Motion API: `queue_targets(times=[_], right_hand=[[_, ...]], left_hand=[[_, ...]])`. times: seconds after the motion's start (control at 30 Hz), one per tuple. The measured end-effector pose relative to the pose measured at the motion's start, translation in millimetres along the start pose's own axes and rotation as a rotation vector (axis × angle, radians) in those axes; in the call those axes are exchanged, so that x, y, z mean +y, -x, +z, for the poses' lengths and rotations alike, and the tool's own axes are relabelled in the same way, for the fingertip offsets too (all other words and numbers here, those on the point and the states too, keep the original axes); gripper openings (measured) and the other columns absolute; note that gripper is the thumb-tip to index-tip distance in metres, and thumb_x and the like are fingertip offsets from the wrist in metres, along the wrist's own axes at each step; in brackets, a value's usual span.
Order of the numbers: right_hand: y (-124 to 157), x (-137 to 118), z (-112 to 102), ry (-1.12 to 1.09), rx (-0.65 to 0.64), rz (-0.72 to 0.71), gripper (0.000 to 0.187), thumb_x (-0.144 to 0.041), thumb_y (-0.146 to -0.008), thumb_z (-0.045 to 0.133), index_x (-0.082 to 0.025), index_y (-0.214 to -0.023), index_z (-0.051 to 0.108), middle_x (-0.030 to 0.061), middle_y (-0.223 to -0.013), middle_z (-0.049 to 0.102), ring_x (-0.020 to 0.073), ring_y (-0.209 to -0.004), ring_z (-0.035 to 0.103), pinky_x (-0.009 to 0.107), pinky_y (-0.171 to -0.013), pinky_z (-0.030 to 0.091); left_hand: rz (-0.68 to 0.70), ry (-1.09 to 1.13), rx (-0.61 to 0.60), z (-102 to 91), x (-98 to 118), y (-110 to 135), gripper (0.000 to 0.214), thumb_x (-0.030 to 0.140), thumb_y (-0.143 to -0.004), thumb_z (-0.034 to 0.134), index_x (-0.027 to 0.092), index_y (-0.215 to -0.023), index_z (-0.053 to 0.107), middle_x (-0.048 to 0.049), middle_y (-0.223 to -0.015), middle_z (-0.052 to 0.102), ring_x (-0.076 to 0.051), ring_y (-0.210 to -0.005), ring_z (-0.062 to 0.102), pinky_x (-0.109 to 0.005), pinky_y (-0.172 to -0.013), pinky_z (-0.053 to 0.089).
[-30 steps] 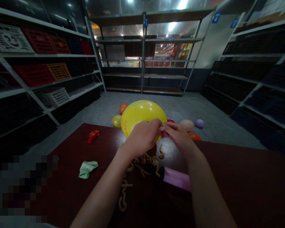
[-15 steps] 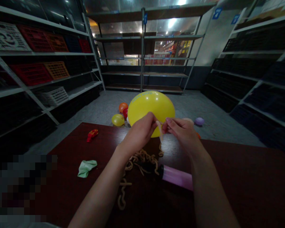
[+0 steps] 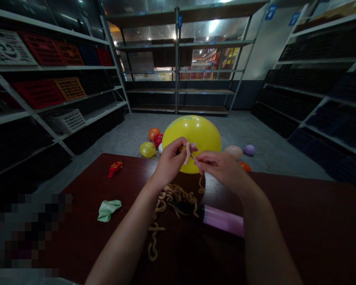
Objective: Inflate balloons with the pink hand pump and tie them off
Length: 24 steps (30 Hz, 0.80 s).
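A large inflated yellow balloon [image 3: 195, 128] is just beyond my hands, over the table's far edge. My left hand [image 3: 172, 159] is closed at the near side of the balloon, with a short loop of beige cord [image 3: 188, 153] at its fingertips. Whether it also grips the balloon's neck is hidden. My right hand [image 3: 224, 168] pinches a strand of the same cord, close beside the left. Below them a tangled heap of beige cord [image 3: 166, 196] lies on the dark table. A pink hand pump [image 3: 224, 221] with a black end lies by my right forearm.
On the table's left lie an uninflated red balloon [image 3: 115, 169] and an uninflated light green balloon [image 3: 108, 209]. Several small inflated balloons, among them a yellow one [image 3: 147, 149] and a purple one [image 3: 249, 149], rest on the floor. Racks with crates [image 3: 37, 93] stand around.
My left hand has turned, with the cord's loop now raised at its fingertips. My right hand has moved slightly lower and left, drawing a strand. The yellow balloon has shifted a little right.
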State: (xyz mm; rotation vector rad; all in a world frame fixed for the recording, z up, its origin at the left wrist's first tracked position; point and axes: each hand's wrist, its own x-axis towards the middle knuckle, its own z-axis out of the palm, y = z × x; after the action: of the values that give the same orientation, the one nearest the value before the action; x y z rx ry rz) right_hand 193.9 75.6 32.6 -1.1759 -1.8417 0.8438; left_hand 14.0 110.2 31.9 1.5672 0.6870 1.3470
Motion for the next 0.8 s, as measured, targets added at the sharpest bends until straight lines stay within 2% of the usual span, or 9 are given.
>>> queue_targets(times=[0.13, 0.23, 0.3, 0.47, 0.63, 0.8], right_hand=[[-1.1, -8.3, 1.7, -0.2, 0.161, 0.018, 0.024, -0.043, -0.084, 0.068, -0.02, -0.087, 0.076, -0.0015, -0.062, 0.063, 0.0131, -0.062, 0.057, 0.029, -0.064, 0.046], [-2.1, -11.4, 4.2, -0.281, 0.254, 0.055, 0.028, -0.045, -0.078, 0.073, -0.021, -0.091, 0.078, -0.0012, -0.064, 0.064, 0.0127, -0.061, 0.055, 0.03, -0.064, 0.046], [-1.8, -12.9, 5.9, -0.276, 0.244, 0.059, 0.029, -0.046, -0.077, 0.073, -0.021, -0.089, 0.079, -0.0015, -0.062, 0.063, 0.0124, -0.061, 0.053, 0.03, -0.063, 0.045], [-0.6, -17.0, 10.4, -0.233, 0.12, 0.06, 0.024, -0.038, -0.078, 0.068, -0.022, -0.093, 0.078, -0.0043, -0.056, 0.055, 0.0115, -0.057, 0.049, 0.028, -0.058, 0.038], [-3.3, -22.6, 16.1, -0.194, 0.193, 0.04, 0.023, -0.039, -0.073, 0.072, -0.021, -0.088, 0.075, 0.0, -0.069, 0.064, 0.014, -0.064, 0.054, 0.028, -0.059, 0.039], [-7.4, -25.2, 24.2, -0.162, 0.271, 0.02, 0.023, -0.041, -0.074, 0.071, -0.021, -0.087, 0.074, -0.0012, -0.066, 0.061, 0.0123, -0.061, 0.049, 0.028, -0.058, 0.038]], left_hand=[[-0.04, 0.025, -0.051, -0.9, 4.1, 1.4, 0.038, 0.055, -0.079, 0.075, 0.019, -0.071, 0.072, -0.0046, -0.076, 0.071, -0.016, -0.076, 0.062, -0.028, -0.075, 0.048], [0.016, -0.004, -0.103, -1.1, 6.5, 2.1, 0.032, 0.051, -0.075, 0.081, 0.019, -0.071, 0.078, -0.0064, -0.078, 0.074, -0.017, -0.075, 0.064, -0.029, -0.076, 0.049], [0.036, -0.01, -0.098, -0.7, 6.8, 2.1, 0.029, 0.05, -0.075, 0.082, 0.02, -0.073, 0.08, -0.0072, -0.08, 0.075, -0.018, -0.078, 0.067, -0.03, -0.077, 0.051], [-0.021, 0.042, 0.007, 1.2, 4.3, 2.3, 0.029, 0.051, -0.077, 0.079, 0.022, -0.082, 0.084, -0.0082, -0.083, 0.078, -0.024, -0.09, 0.073, -0.036, -0.086, 0.056], [-0.038, 0.05, 0.01, 7.3, 4.1, 3.6, 0.03, 0.051, -0.075, 0.081, 0.022, -0.084, 0.084, -0.0078, -0.085, 0.079, -0.025, -0.091, 0.074, -0.037, -0.087, 0.057], [-0.043, 0.072, 0.14, 13.4, 4.5, 5.6, 0.029, 0.051, -0.08, 0.078, 0.025, -0.09, 0.084, -0.0059, -0.084, 0.078, -0.026, -0.095, 0.072, -0.037, -0.085, 0.057]])
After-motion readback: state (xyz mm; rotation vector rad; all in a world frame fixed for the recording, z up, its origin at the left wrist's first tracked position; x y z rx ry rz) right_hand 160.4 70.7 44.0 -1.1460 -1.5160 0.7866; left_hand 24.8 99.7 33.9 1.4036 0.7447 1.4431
